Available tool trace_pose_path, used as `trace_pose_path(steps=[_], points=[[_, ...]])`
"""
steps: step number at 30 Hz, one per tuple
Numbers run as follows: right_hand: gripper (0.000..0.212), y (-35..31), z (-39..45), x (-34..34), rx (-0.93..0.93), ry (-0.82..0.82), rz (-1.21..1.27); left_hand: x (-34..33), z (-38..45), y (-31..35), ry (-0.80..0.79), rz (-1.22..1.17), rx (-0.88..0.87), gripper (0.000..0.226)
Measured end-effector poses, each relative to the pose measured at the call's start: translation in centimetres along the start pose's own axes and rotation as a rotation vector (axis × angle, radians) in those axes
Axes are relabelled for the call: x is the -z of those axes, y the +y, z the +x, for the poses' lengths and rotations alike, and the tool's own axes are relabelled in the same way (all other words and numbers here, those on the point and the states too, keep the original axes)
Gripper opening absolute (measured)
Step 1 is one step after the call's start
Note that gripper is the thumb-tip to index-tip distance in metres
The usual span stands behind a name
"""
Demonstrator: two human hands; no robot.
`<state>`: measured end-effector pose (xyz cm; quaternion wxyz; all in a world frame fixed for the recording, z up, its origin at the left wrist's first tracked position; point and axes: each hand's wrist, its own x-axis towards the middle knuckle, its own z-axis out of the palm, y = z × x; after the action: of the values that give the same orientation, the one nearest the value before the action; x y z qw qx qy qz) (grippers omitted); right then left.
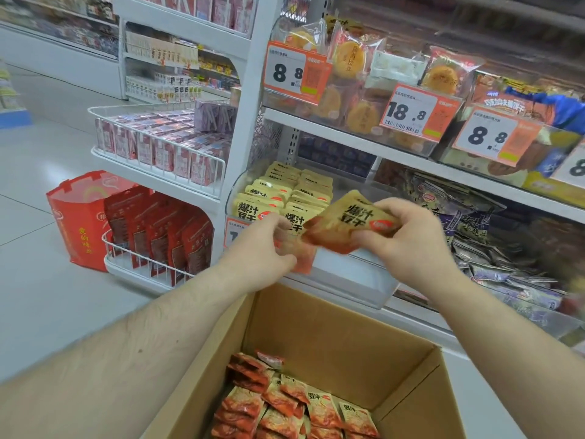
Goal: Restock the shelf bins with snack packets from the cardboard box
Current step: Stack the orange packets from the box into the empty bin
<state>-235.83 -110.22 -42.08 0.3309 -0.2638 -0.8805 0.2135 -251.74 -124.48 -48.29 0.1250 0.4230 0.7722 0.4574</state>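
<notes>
— Where's the snack packet (351, 224) relative to the hands?

— The right hand (408, 239) grips it, fingers curled round its right end with the thumb on top. It is tilted, yellow end up and orange end down to the left, held in the air just in front of the clear shelf bin (354, 277) and above the cardboard box (316, 318).

— And the left hand?

— The left hand (266, 248) is just beside the packet's lower left corner, fingers curled towards it. Whether they actually pinch the corner or something else orange there I cannot tell (the area is blurred).

— What's in the bin?

— Two rows of matching yellow packets (285, 194) standing upright, filling its left part. An orange price tag (235, 231) hangs on its front, mostly hidden behind the left hand.

— And the box?

— Open at the top, with a loose pile of orange-and-yellow packets (285, 403) on its bottom, lying at all angles.

— Neighbouring containers?

— The bin to the right holds purple packets (493, 245) in a heap. The shelf above carries clear bins of round cakes (348, 58) in wrappers, with price tags clipped on.
</notes>
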Motion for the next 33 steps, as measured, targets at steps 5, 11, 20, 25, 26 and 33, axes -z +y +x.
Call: trace_pose_path(steps=[5,11,20,25,26,33], points=[[0.026,0.4,1.0,-1.1,0.154,-0.006,-0.102,0.0,0.9,-1.2,0.058,0.144,0.023,0.046],[0.026,0.9,3.4,-4.0,0.061,-0.132,-0.201,0.0,1.1,-1.5,0.081,0.203,0.027,0.048],[0.032,0.4,6.5,-7.2,-0.138,-0.429,-0.153,-0.1,1.6,-2.1,0.105,0.266,0.003,0.047],[0.032,0.0,6.5,-7.8,-0.104,-0.519,-0.268,-0.1,1.7,-2.5,0.099,0.266,-0.006,0.047],[0.03,-0.1,6.6,-7.6,-0.111,-0.487,-0.261,-0.1,1.7,-2.5,0.098,0.264,-0.008,0.047],[0.011,0.7,6.5,-7.6,-0.142,-0.356,-0.171,-0.2,1.6,-2.4,0.088,0.263,-0.015,0.044]])
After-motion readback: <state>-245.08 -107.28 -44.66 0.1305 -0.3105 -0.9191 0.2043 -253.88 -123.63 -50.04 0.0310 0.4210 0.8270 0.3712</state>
